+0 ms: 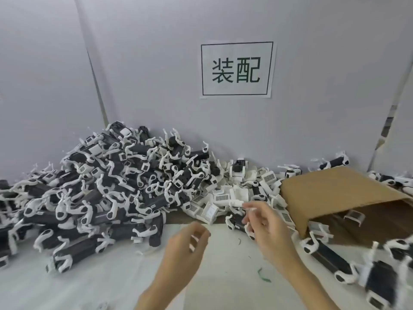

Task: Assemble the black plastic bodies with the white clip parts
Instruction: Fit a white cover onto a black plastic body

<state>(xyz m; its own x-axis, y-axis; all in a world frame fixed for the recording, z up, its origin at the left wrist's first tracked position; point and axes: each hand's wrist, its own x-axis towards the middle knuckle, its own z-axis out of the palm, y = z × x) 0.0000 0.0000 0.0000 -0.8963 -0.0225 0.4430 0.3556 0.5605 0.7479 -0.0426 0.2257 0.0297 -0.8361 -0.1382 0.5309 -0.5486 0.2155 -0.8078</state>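
The hands are hovering apart over the counter [223,276], in front of the wall sign [237,69]. The left hand [190,245] is hanging below and left of the sign, its fingers loosely curled; something small and white shows between them, but motion blur makes it impossible to tell whether it is being held. The right hand [266,222] is reaching forward almost straight below the sign, its fingertips pinching a thin white clip part [250,208]. Just beside that hand, on its left, a black plastic body [238,221] is lying on the counter with white pieces already on it.

Far left of the sign and below it, a large heap of assembled black-and-white units [107,186] is piling up against the grey wall [156,63]. Directly under the sign, a smaller pile of loose white clip parts [228,198], some showing barcode labels, is lying at the foot of the wall. Right of the sign and lower, a brown cardboard box [330,193] is lying tipped on its side, its opening facing the near right. More black-and-white units [348,265] are lying scattered below the box. A small green scrap [263,276] is resting on the counter, near the right forearm.
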